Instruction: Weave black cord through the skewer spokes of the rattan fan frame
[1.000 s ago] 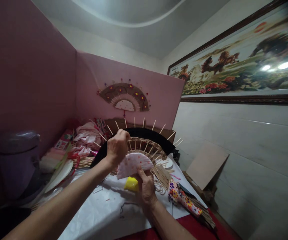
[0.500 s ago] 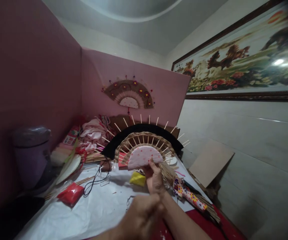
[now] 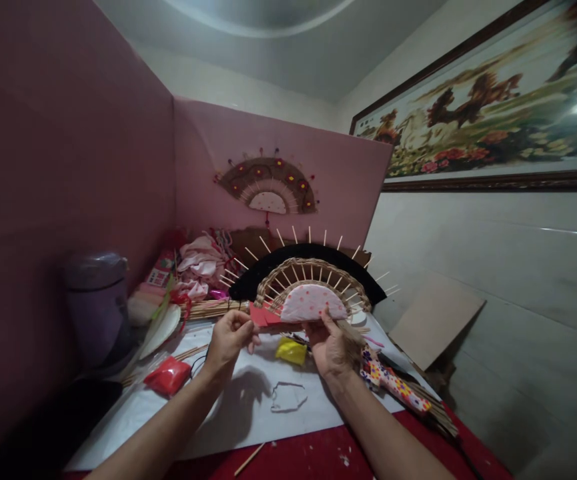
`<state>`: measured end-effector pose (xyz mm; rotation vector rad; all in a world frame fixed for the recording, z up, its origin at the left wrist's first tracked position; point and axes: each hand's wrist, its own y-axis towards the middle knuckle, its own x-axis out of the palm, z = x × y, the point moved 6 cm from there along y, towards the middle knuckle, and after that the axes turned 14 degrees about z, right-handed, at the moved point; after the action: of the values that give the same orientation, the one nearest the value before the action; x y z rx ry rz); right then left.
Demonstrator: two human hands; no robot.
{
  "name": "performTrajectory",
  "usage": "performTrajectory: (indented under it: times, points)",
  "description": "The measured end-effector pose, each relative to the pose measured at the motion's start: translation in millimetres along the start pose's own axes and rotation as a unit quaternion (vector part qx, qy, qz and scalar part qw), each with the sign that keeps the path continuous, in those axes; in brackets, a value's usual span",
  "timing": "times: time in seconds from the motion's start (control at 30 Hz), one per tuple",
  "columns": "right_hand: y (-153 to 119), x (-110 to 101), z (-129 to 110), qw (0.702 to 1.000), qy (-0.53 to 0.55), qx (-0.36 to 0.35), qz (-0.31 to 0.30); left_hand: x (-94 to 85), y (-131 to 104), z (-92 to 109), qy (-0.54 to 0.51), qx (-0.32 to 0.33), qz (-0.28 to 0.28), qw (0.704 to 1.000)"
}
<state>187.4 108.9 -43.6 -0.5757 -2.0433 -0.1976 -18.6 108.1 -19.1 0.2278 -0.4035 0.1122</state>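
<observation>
The half-round fan (image 3: 313, 303) stands upright over the table, with a white red-dotted base, a woven straw band, a black outer band and thin wooden sticks poking past its rim. My right hand (image 3: 331, 343) grips it by the lower edge of the base, thumb in front and fingers behind. To the left of the fan, my left hand (image 3: 231, 340) is raised with thumb and forefinger pinched; whatever is between them is too small to make out. A red piece (image 3: 264, 315) shows between that hand and the fan's base.
A yellow packet (image 3: 291, 351), a red packet (image 3: 168, 375) and a thin looped piece (image 3: 288, 397) lie on the white sheet (image 3: 248, 427). Bundled sticks (image 3: 438, 417) and flower-patterned cloth (image 3: 398, 390) are at right. A purple bin (image 3: 98, 313) stands left; a finished fan (image 3: 271, 187) hangs behind.
My left hand has moved from in front of my right wrist, forward and left, to beside the fan. My right hand keeps its grip on the fan. The view has shifted slightly.
</observation>
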Motion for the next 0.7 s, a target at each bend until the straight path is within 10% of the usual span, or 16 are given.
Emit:
performTrajectory:
  times: [0.7]
  points:
    - [-2.6,6.3,-10.8,0.999,0.024,0.016,-0.019,8.7,-10.5,-11.1,0.006,-0.08,-0.014,0.997]
